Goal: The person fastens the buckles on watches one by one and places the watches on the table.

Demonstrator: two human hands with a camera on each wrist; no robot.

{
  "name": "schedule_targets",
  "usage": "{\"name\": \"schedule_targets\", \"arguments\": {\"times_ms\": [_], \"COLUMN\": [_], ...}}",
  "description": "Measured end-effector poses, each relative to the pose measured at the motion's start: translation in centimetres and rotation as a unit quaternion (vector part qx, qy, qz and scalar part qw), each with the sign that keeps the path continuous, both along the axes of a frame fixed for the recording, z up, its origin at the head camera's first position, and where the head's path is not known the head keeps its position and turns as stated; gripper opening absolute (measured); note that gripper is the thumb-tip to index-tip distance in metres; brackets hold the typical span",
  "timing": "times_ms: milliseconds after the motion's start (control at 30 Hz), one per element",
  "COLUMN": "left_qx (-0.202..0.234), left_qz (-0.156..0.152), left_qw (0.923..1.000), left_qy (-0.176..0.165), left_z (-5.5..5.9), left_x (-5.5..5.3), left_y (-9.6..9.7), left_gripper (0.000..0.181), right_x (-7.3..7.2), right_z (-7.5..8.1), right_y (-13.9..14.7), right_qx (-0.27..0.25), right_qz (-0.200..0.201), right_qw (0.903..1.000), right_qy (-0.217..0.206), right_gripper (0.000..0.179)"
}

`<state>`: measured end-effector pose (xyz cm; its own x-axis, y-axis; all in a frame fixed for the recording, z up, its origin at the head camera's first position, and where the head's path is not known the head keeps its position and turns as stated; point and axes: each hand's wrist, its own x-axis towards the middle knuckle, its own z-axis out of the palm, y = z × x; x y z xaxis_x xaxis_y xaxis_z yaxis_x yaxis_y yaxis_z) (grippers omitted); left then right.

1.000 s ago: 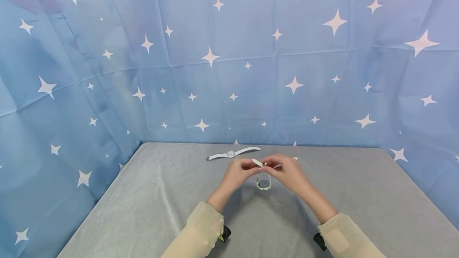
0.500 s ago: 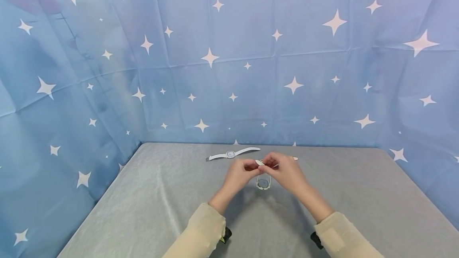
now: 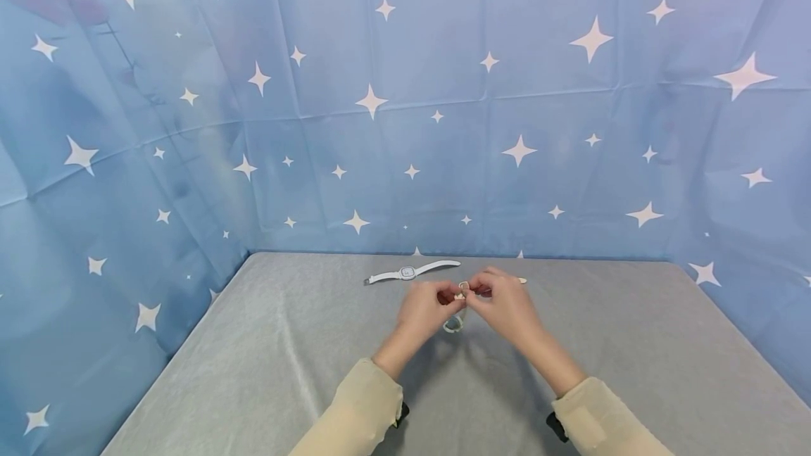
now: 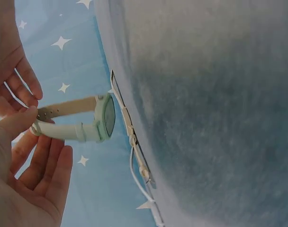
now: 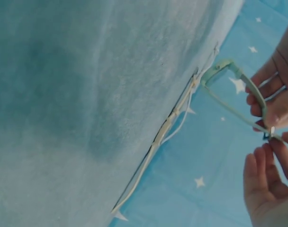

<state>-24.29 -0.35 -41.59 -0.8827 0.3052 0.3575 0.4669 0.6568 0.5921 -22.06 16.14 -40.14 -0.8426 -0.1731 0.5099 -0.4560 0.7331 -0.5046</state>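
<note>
Head view: left grip (image 3: 426, 303) and right grip (image 3: 505, 301) both pinch the strap (image 4: 63, 131); below them, the green watch (image 3: 453, 324) has swung from six toward seven o'clock; strap work appears unfinished.

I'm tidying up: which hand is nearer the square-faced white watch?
Left. The left hand is on the near side of the white watch; the right hand is farther off, to its right.

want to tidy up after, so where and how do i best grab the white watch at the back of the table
Likely best by the case, pinched across the two strapless edges, from above and the left. The white watch lies dial up, strap stretched out both sides; its right end appears near the left hand, so the left looks freer.
</note>
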Motion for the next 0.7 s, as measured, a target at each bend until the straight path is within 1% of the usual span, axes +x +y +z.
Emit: {"name": "schedule_targets", "arguments": {"times_ms": [100, 167, 233, 333, 433, 533, 700], "left_qx": [-0.052, -0.081, -0.102, -0.120, -0.119, -0.103, -0.081], "left_qz": [0.025, 0.039, 0.050, 0.056, 0.058, 0.057, 0.058], "left_qw": [0.9976, 0.9944, 0.9911, 0.9876, 0.9864, 0.9874, 0.9886], "left_qy": [0.039, 0.057, 0.069, 0.084, 0.098, 0.106, 0.113], "left_z": [0.17, 0.26, 0.25, 0.19, 0.08, -0.08, -0.20], "left_x": [0.11, 0.19, 0.25, 0.33, 0.39, 0.42, 0.45], "left_y": [0.18, 0.31, 0.42, 0.53, 0.54, 0.53, 0.59], "left_gripper": [0.011, 0.011, 0.011, 0.013, 0.015, 0.017, 0.013], "right_x": [0.02, 0.03, 0.04, 0.04, 0.03, 0.05, 0.02], "right_z": [0.08, 0.12, 0.16, 0.20, 0.28, 0.40, 0.53], "right_y": [0.03, 0.09, 0.20, 0.39, 0.53, 0.61, 0.64], "right_qx": [-0.032, -0.056, -0.074, -0.094, -0.106, -0.118, -0.125], "right_qz": [-0.004, -0.003, -0.002, -0.001, -0.004, -0.005, -0.010], "right_qw": [0.9993, 0.9976, 0.9951, 0.9910, 0.9877, 0.9846, 0.9833], "right_qy": [-0.020, -0.042, -0.066, -0.095, -0.115, -0.129, -0.131], "right_gripper": [0.005, 0.005, 0.006, 0.007, 0.007, 0.010, 0.014]}}
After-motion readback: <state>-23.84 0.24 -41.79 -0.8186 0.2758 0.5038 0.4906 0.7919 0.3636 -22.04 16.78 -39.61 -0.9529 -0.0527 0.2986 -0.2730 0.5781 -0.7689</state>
